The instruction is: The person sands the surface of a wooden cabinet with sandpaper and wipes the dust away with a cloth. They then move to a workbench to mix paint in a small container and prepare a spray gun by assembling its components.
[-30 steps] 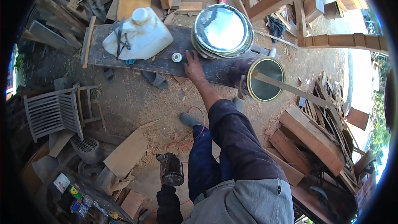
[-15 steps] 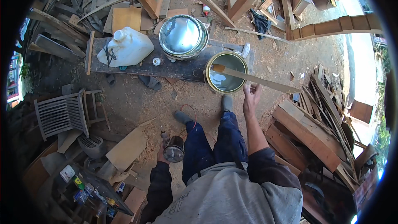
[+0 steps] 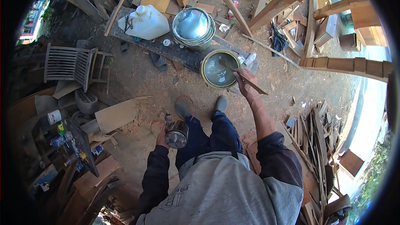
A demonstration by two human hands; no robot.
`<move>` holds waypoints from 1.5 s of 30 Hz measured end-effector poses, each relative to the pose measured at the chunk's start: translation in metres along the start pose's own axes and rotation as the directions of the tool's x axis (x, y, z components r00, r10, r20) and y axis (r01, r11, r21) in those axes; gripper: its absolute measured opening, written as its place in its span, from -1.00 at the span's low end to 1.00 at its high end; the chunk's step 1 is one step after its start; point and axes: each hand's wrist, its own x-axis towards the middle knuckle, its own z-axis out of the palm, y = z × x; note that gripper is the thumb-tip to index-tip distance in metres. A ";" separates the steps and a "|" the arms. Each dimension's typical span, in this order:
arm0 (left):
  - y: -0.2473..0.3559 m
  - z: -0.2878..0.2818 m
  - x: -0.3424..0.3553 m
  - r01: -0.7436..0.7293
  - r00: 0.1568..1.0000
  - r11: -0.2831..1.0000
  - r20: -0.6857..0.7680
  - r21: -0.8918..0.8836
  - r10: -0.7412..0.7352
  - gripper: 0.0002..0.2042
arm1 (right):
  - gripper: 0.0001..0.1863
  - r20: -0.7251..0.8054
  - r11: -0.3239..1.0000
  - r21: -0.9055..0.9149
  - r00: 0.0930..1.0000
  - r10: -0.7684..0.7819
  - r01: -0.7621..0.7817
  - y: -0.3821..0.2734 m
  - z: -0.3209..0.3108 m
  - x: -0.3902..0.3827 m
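My left hand [image 3: 161,138] is closed round a spray gun with a dark, stained metal cup [image 3: 177,136], held low beside my left leg. My right hand [image 3: 248,85] grips a flat wooden stick [image 3: 257,88] at the near right rim of an open metal can [image 3: 203,69]. The stick's far end reaches into the can, over or in a greyish liquid [image 3: 216,71]. Whether its tip touches the bottom is hidden. The can stands at the right end of a low dark bench [image 3: 186,57].
On the bench are a lidded metal bucket [image 3: 192,27], a white jug [image 3: 146,23], a small bottle [image 3: 167,43] and a white object [image 3: 250,58]. A slatted chair [image 3: 68,64] lies at left. Scrap wood [image 3: 310,137] is piled at right. A thin hose [image 3: 155,126] crosses the floor.
My right hand has closed round the stick, which has swung and lowered into the can from lying across its rim. My left hand still holds the spray gun. The view has shifted.
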 end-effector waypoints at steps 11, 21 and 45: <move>-0.003 0.011 -0.015 0.199 0.979 0.699 0.112 -0.687 -0.169 -0.12 | -0.84 0.207 0.997 0.023 0.975 -0.080 0.077 -0.040 0.027 0.015; 0.086 -0.022 -0.032 0.147 0.983 0.947 0.064 0.285 -0.172 0.00 | -0.83 0.357 0.971 0.019 0.905 -0.230 0.239 0.004 0.047 0.050; 0.136 0.002 -0.017 0.153 0.985 0.954 0.043 0.257 -0.169 -0.42 | -0.69 0.376 0.944 -0.264 0.923 -0.088 0.198 0.013 0.028 0.048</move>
